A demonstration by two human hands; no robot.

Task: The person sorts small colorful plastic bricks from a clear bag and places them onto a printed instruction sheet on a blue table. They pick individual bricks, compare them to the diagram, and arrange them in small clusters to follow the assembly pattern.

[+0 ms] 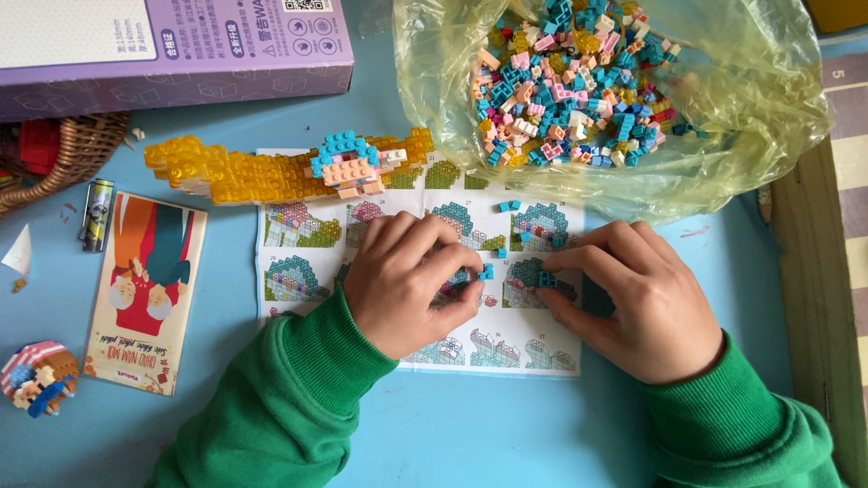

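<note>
Bright, even daylight; soft shadows lie just below the instruction sheet. Above it, the plastic bag shows mild glare. Focus is sharp throughout.

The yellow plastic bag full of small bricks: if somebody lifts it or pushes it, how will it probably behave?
The yellow plastic bag looks thin and crumpled, so it would probably sag rather than hold its shape. Its mouth lies open, so the small bricks could spill. Pushed, it would likely deform, the loose bricks shifting inside.

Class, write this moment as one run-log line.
left hand: pinching teal bricks | right hand: pinching teal brick | under hands: instruction sheet | behind: brick bag
</note>
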